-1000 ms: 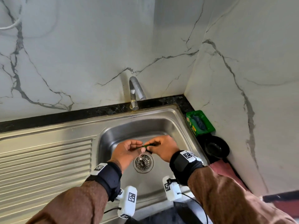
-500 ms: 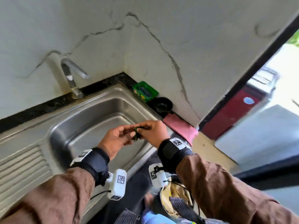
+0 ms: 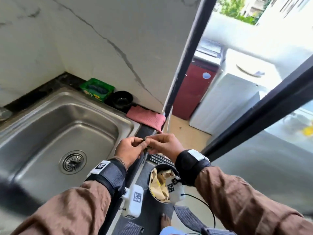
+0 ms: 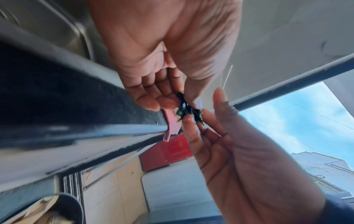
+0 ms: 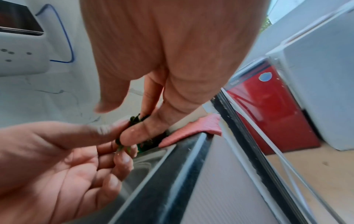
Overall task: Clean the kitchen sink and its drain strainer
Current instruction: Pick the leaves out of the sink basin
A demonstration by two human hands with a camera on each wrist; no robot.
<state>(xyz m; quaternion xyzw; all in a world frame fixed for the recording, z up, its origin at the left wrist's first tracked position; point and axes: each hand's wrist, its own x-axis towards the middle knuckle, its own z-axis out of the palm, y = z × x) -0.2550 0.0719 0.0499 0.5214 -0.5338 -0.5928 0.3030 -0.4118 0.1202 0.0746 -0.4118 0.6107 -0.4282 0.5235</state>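
Observation:
Both hands hold a small clump of dark green scraps [image 3: 145, 139] between their fingertips. My left hand [image 3: 141, 144] pinches the scraps [image 4: 184, 108] with thumb and fingers. My right hand [image 3: 151, 143] pinches the same scraps [image 5: 135, 119] from the other side. The hands meet past the right front corner of the steel sink [image 3: 125, 123], above a waste bin [image 3: 153, 168] on the floor. The round drain strainer [image 3: 72, 161] sits in the basin floor, to the left of my left wrist.
A green box [image 3: 96, 90], a black bowl [image 3: 121, 99] and a pink cloth [image 3: 147, 117] line the counter right of the sink. The bin holds crumpled paper [image 3: 159, 184]. A dark door frame [image 3: 184, 65], a red appliance [image 3: 194, 85] and a white machine [image 3: 228, 102] stand to the right.
The hands carried the green scraps from just above the drain strainer to the right, out over the counter edge and the bin. The head view swung right with them.

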